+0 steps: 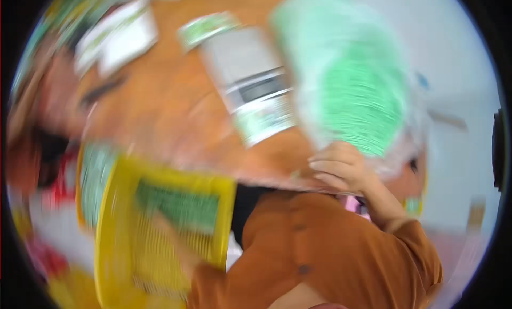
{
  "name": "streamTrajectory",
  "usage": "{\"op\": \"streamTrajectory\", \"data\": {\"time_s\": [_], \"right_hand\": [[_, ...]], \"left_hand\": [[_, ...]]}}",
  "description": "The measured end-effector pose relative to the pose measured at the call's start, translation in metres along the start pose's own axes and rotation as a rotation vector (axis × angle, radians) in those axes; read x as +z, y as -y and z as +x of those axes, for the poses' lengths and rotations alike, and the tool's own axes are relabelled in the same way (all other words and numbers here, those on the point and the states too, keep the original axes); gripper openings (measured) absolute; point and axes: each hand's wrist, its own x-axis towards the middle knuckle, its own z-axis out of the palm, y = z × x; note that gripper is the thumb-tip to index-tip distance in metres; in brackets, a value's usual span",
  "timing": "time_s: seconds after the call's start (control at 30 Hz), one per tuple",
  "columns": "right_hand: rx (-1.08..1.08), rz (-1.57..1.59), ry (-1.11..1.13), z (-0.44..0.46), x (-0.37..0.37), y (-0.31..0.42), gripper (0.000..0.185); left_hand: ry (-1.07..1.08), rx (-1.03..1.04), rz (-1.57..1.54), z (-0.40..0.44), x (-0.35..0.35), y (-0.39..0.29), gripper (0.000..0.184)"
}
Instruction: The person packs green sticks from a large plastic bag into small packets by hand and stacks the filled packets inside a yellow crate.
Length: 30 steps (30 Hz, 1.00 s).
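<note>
My left hand (161,223) reaches down into a yellow plastic basket (108,239), close to a stack of green packets (181,206) inside it. Motion blur smears its fingers, so their grip is unclear. At the table's near edge, my right hand (341,164) has its fingers curled inward; what they hold, if anything, is hidden. Just beyond it lies a large clear plastic bag (304,29) full of bright green, thin, layered items (362,101). The whole view is blurred.
On the orange-brown table (181,114) is a digital scale (240,53), with a green-and-white packet (209,27) beside it and another (266,119) at its display end. White packs (128,37) and a dark tool (101,90) lie farther left. Another person (58,93) is at the left edge.
</note>
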Motion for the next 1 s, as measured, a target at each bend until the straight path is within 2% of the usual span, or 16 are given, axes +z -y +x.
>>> {"op": "streamTrajectory", "data": {"time_s": [0.07,0.13,0.2,0.23,0.3,0.33,0.4,0.47,0.53,0.6,0.7,0.73,0.83,0.93,0.97,1.0], "right_hand": [[0.399,-0.162,-0.272,-0.04,-0.04,-0.031,0.011],[0.889,0.045,-0.675,-0.045,-0.083,-0.073,0.016],[0.88,-0.395,-0.446,-0.098,-0.1,-0.165,0.016],[0.878,-0.394,-0.454,-0.104,-0.097,-0.184,0.016],[0.888,-0.617,-0.148,-0.11,-0.106,-0.217,0.02],[0.879,-0.606,-0.154,-0.105,-0.106,-0.225,0.02],[0.675,-0.752,-0.104,-0.094,-0.098,-0.236,0.026],[0.721,-0.808,-0.076,-0.099,-0.084,-0.248,0.027],[0.755,-0.859,-0.03,-0.102,-0.073,-0.255,0.028],[0.736,-0.957,-0.149,-0.109,-0.06,-0.256,0.028],[0.78,-0.99,-0.19,-0.107,-0.053,-0.261,0.026],[0.789,-0.979,-0.203,-0.11,-0.054,-0.266,0.026],[0.735,-0.92,-0.145,-0.119,-0.063,-0.278,0.023],[0.73,-0.844,-0.112,-0.112,-0.086,-0.255,0.021],[0.644,-0.787,-0.116,-0.103,-0.092,-0.237,0.022],[0.558,-0.73,-0.122,-0.094,-0.094,-0.226,0.023]], "left_hand": [[-0.036,-0.065,0.172,0.008,0.009,-0.004,0.058],[-0.071,-0.136,0.29,0.013,0.008,-0.005,0.071],[-0.095,-0.182,0.235,0.021,0.001,0.004,0.083],[-0.111,-0.182,0.108,0.037,0.004,0.015,0.083],[-0.142,-0.189,-0.025,0.053,0.005,0.021,0.082],[-0.132,-0.112,0.065,0.057,-0.013,0.003,0.08],[-0.139,-0.017,0.156,0.067,-0.048,-0.033,0.078],[-0.186,0.222,0.13,0.061,-0.077,-0.066,0.07],[-0.216,0.264,0.079,0.045,-0.097,-0.111,0.065],[-0.238,0.315,0.042,0.03,-0.114,-0.153,0.061],[-0.139,0.516,-0.24,-0.006,-0.131,-0.228,0.05],[-0.148,0.531,-0.235,-0.016,-0.137,-0.249,0.05],[-0.13,0.814,-0.223,-0.045,-0.157,-0.304,0.043],[-0.155,0.88,-0.219,-0.067,-0.185,-0.337,0.042],[-0.16,0.875,-0.209,-0.075,-0.188,-0.346,0.042],[-0.146,0.897,-0.337,-0.082,-0.189,-0.355,0.04]]}}
